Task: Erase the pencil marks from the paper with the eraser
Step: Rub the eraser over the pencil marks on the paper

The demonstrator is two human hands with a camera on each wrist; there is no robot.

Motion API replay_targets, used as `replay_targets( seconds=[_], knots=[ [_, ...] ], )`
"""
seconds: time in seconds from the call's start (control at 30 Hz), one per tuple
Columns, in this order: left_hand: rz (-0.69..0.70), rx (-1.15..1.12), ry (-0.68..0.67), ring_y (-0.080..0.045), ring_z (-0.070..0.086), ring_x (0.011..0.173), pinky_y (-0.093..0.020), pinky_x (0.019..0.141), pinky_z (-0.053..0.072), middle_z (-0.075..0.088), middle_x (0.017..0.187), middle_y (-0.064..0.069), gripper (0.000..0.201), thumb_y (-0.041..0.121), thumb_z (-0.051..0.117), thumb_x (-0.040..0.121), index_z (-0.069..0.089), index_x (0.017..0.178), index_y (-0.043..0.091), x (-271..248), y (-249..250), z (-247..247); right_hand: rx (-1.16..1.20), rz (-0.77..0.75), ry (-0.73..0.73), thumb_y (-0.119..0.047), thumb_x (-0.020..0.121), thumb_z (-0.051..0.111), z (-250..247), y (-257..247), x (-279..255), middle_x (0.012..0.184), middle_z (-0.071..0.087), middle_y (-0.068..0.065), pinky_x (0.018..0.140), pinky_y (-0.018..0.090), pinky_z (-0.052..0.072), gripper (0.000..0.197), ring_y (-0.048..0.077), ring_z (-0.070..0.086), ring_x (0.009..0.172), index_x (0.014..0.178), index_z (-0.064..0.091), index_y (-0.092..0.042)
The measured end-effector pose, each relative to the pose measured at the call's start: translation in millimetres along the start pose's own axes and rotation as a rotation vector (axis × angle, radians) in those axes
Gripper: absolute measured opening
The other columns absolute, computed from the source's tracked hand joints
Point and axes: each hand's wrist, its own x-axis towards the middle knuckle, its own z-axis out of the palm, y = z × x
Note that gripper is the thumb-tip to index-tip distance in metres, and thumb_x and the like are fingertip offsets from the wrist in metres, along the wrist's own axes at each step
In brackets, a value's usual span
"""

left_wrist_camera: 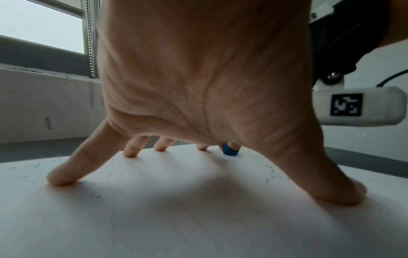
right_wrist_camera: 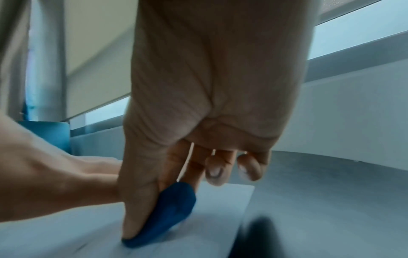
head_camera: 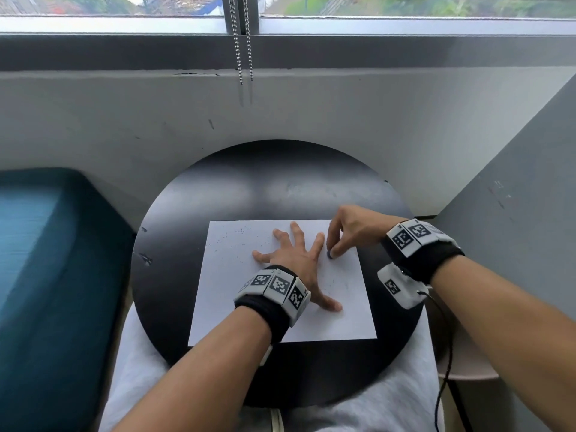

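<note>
Left hand point(head_camera: 293, 258) splayed flat, fingers straight, pinning white paper point(head_camera: 237, 294). Right hand point(head_camera: 352, 229) pinches blue eraser point(right_wrist_camera: 163, 214) on sheet; best kept to short strokes beside pinning fingers, moderate pressure, avoiding creases.

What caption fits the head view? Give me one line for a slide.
Left hand spread flat on the white paper sheet atop a round black table, while the right hand presses a small blue eraser to it.

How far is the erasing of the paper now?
Done: dark crumbs dot the paper, so some rubbing happened. In hand: the left hand presses the sheet flat; the right hand rubs the blue eraser on it. Left: faint specks near the thumb, possibly marks.
</note>
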Motion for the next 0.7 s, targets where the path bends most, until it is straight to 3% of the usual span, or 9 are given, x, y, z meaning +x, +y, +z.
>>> replay_targets(
  seconds=[0.07,0.13,0.2,0.37,0.5,0.63,0.7],
  knots=[
    [0.001,-0.001,-0.005,-0.046,-0.015,0.147,-0.080,0.102,0.021,-0.029,0.159,-0.011,0.143,0.083,0.073,0.054,-0.020,0.153,0.038,-0.5,0.1,-0.1,0.017,-0.007,0.016,-0.013,0.071,0.081,4.3,3.3,-3.4,0.078,0.074,0.007,0.052,0.013,0.036,0.008,0.005,0.051,0.059,0.078,0.079,-0.013],
    [-0.002,0.002,-0.011,-0.046,-0.015,0.147,-0.080,0.102,0.020,-0.029,0.159,-0.011,0.143,0.082,0.073,0.055,-0.021,0.153,0.038,-0.8,0.8,0.1,-0.007,0.001,-0.111,-0.011,0.070,0.080,10.1,0.8,-10.0,0.074,0.073,0.007,0.055,0.017,0.039,0.007,0.006,0.053,0.059,0.076,0.079,-0.013],
    [-0.004,0.005,-0.013,-0.046,-0.015,0.147,-0.080,0.103,0.020,-0.029,0.159,-0.011,0.143,0.082,0.072,0.055,-0.022,0.153,0.037,-1.0,0.3,-0.4,-0.047,0.016,-0.210,-0.011,0.070,0.081,11.0,-4.2,-11.5,0.071,0.071,0.004,0.054,0.014,0.041,0.008,0.005,0.056,0.058,0.077,0.079,-0.013],
    [0.002,0.012,0.002,-0.045,-0.014,0.147,-0.079,0.103,0.022,-0.028,0.160,-0.011,0.142,0.084,0.071,0.055,-0.020,0.153,0.037,-2.6,-0.3,0.3,-0.011,-0.019,0.046,-0.014,0.070,0.082,7.3,2.5,-4.6,0.077,0.073,0.005,0.053,0.015,0.038,0.009,0.008,0.054,0.064,0.078,0.079,-0.014],
    [-0.004,0.023,-0.008,-0.046,-0.014,0.147,-0.079,0.103,0.023,-0.028,0.160,-0.011,0.142,0.084,0.070,0.056,-0.022,0.153,0.037,-2.5,1.6,-1.4,-0.071,-0.009,-0.190,-0.012,0.070,0.080,15.9,-2.6,-15.8,0.071,0.072,-0.001,0.052,0.012,0.038,0.008,0.004,0.056,0.058,0.077,0.079,-0.015],
    [-0.006,0.006,0.000,-0.045,-0.014,0.147,-0.079,0.103,0.022,-0.028,0.160,-0.010,0.143,0.084,0.072,0.054,-0.021,0.153,0.038,-0.5,0.5,0.2,-0.038,-0.005,0.006,-0.016,0.069,0.082,8.7,2.9,-9.8,0.075,0.074,0.001,0.060,0.024,0.043,0.007,0.012,0.058,0.065,0.075,0.079,-0.018],
    [-0.005,0.007,-0.001,-0.045,-0.014,0.147,-0.079,0.103,0.022,-0.028,0.160,-0.010,0.143,0.084,0.072,0.054,-0.021,0.153,0.038,0.1,1.0,0.7,-0.045,-0.003,-0.045,-0.015,0.068,0.081,13.0,3.6,-14.5,0.075,0.074,0.001,0.058,0.023,0.043,0.006,0.010,0.058,0.065,0.073,0.078,-0.018]
  ],
)
